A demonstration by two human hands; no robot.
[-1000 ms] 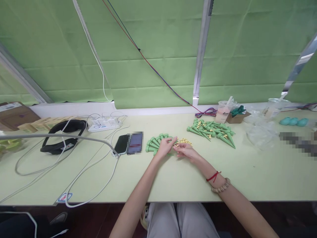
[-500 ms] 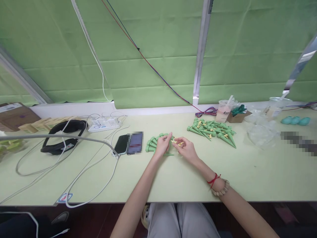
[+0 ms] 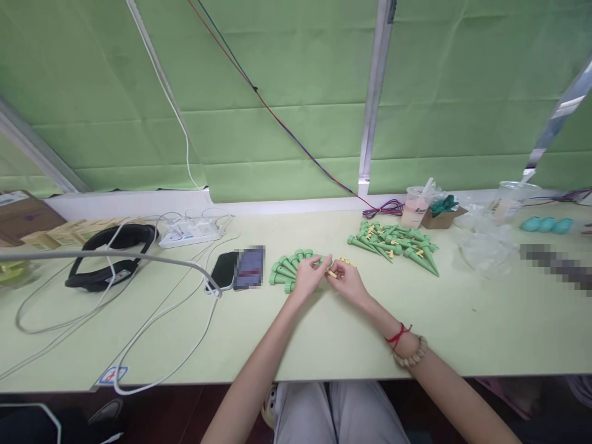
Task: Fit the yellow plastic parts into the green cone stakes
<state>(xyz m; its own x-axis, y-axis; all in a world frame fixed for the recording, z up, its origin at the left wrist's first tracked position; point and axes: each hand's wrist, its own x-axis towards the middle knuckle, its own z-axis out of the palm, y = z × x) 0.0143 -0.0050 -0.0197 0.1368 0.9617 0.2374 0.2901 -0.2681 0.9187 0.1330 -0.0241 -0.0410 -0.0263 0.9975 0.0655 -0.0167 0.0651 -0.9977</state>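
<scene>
My two hands meet over the middle of the table. My left hand (image 3: 311,275) is closed in a pinch; a bit of green shows by its fingers, and the rest of what it grips is hidden. My right hand (image 3: 348,283) pinches a small yellow valve piece (image 3: 332,273) close to the left fingertips. More small yellow pieces (image 3: 348,261) show just behind the right hand. Green plastic spikes (image 3: 283,269) with round caps lie fanned out beside and behind my left hand, partly covered by it.
A pile of green spikes with yellow pieces (image 3: 393,239) lies to the right. Two phones (image 3: 224,271) sit on the left, near white cables and a black headset (image 3: 111,258). Behind stand a drink cup (image 3: 413,208), a small cardboard box (image 3: 443,218) and clear plastic bags (image 3: 488,246).
My hands have come closer together, the left shifting slightly right. One more capped spike shows by the left hand. The view has shifted a little.
</scene>
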